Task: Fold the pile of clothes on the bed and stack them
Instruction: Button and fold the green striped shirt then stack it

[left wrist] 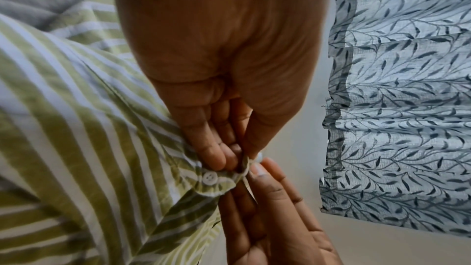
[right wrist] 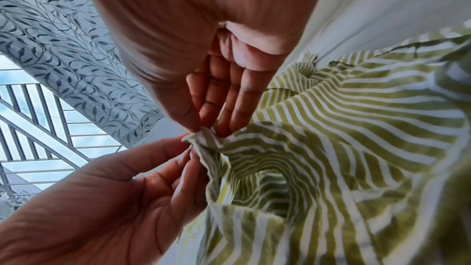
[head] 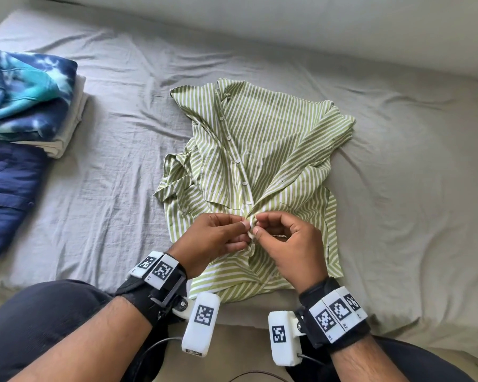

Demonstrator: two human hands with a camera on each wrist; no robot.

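A green-and-white striped button shirt [head: 262, 150] lies front up on the grey bed sheet [head: 108, 150], collar at the far end, partly buttoned. Both hands meet at its front placket near the hem. My left hand [head: 244, 230] pinches one edge of the placket between thumb and fingertips. Opposite it, my right hand [head: 257, 226] pinches the other edge. In the left wrist view the left hand [left wrist: 242, 160] grips the striped edge just past a white button [left wrist: 209, 178]. The right wrist view has the right hand [right wrist: 203, 130] nipping a small fold of the shirt [right wrist: 331, 148].
At the left of the bed stands a folded stack: a blue tie-dye garment [head: 25, 89] on cream ones [head: 69, 125], with a navy garment [head: 6, 197] in front. A leaf-patterned curtain [left wrist: 395, 108] hangs by the wall. My knee [head: 39, 312] is at the near edge.
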